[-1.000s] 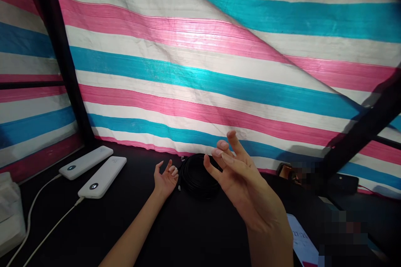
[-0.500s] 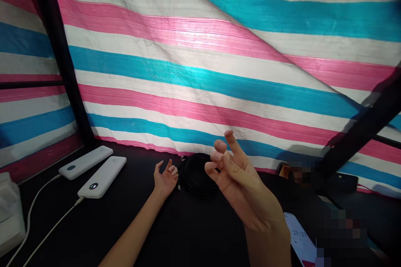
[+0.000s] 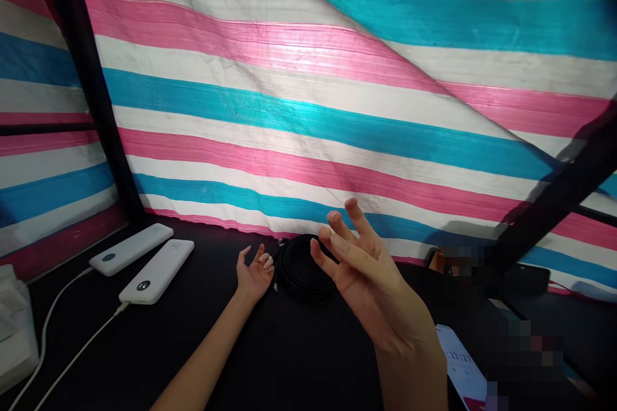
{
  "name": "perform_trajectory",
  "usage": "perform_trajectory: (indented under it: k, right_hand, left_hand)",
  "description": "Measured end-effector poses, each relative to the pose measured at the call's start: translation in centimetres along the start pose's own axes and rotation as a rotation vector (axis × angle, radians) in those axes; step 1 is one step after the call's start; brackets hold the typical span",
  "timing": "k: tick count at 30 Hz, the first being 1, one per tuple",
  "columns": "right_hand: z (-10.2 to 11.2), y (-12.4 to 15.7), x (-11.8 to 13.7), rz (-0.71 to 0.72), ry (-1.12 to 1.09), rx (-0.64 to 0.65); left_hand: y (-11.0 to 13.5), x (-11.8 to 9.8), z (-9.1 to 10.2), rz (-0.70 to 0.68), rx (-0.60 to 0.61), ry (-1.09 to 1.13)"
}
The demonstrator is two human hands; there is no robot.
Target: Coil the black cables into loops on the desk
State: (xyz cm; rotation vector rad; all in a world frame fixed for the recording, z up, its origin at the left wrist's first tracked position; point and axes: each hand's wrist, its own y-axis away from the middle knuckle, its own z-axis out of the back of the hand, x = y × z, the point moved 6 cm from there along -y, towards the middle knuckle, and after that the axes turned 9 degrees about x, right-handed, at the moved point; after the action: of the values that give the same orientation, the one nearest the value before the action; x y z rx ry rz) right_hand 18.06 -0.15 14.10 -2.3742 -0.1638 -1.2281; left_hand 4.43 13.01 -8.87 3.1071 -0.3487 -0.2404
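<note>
- One crumpled white package on the left of the black tabletop, cut off by the view; its contents cannot be made out.
- Two white power banks near the tabletop's back left corner, a pale cable in each; the nearer one's round display glows, too small to read, and faint marks at the far ends are illegible.
- Left hand, thumb apart from the curled fingers, nothing visible in it.
- Coil of black cable near the back edge, just beside the left hand, its right part hidden by the right hand.
- Right hand raised, fingers bent and spread, nothing visible between them.
- Smartphone toward the right edge, "27:27" legible on screen, its near end blocked by pixelation.
</note>
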Motion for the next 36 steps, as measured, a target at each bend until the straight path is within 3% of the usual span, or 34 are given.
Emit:
perform_trajectory:
  k: [8,29,36]
  right_hand:
    - [-0.2,0.1,0.3,0.024,-0.061,-0.082]
    - [-0.3,0.0,0.0,0.002,0.055,-0.005]
    - [0.4,-0.3,-0.2,0.015,0.132,-0.061]
  left_hand:
    - [-0.1,0.0,0.2,-0.001,-0.002,0.006]
    - [-0.2,0.0,0.2,-0.002,0.027,0.009]
    - [-0.4,0.0,0.5,0.003,0.013,0.022]
